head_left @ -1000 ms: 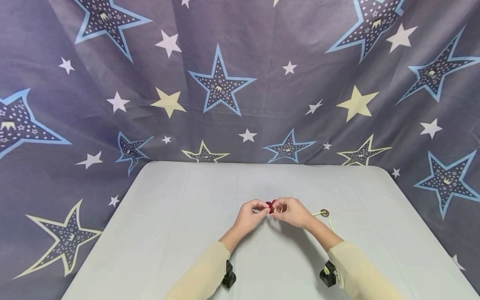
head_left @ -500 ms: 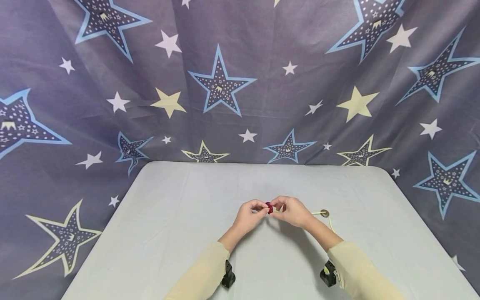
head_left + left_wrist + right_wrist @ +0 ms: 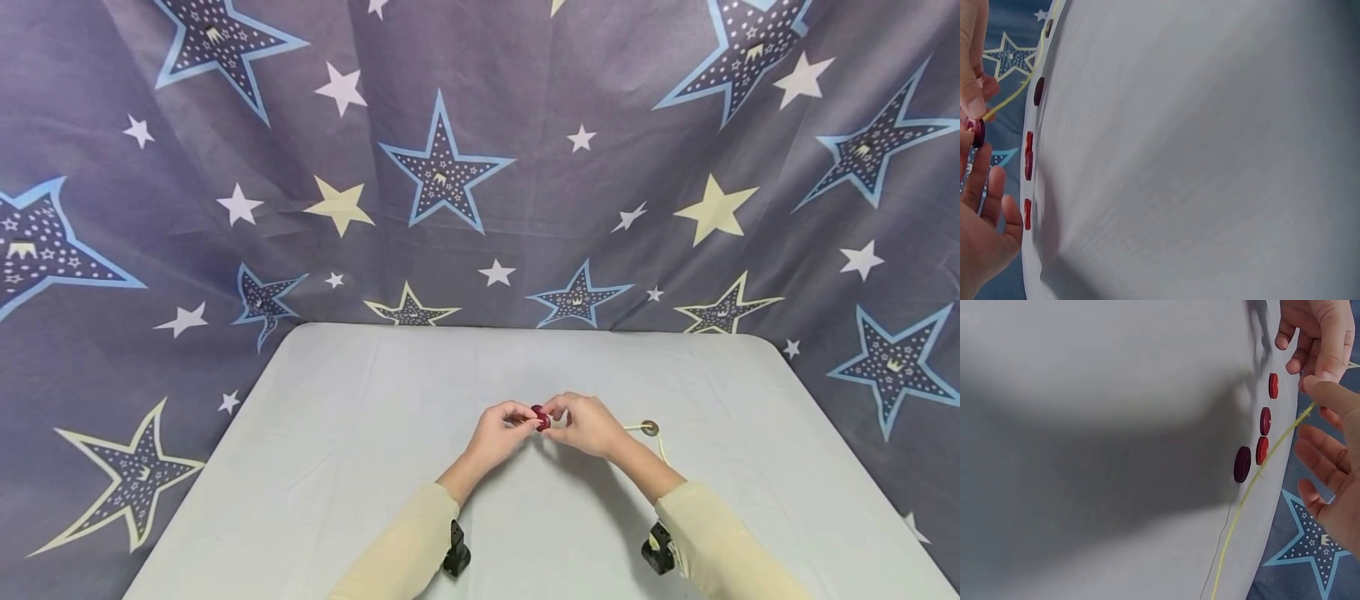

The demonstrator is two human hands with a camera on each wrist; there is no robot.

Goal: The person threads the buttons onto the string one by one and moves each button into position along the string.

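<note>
In the head view my left hand (image 3: 497, 433) pinches a dark red button (image 3: 541, 418) by its edge, just above the table. My right hand (image 3: 585, 425) meets it from the other side, thumb and index finger at the button. A yellow cord (image 3: 1015, 95) leads from the button at the right fingertips, which pinch it there. Farther along, the cord passes through a brown button (image 3: 649, 427) lying on the table. The cord's tip at the button is too small to make out.
On the white table (image 3: 360, 467), in the right wrist view, lie a red button (image 3: 1274, 385), a dark red button (image 3: 1265, 420), another red button (image 3: 1262, 450) and a maroon button (image 3: 1242, 464). A star-patterned cloth (image 3: 525, 208) hangs behind.
The dark red button has turned slightly in the fingertips and shows more of its face. My right fingers have shifted a little around it. The brown button stays in place.
</note>
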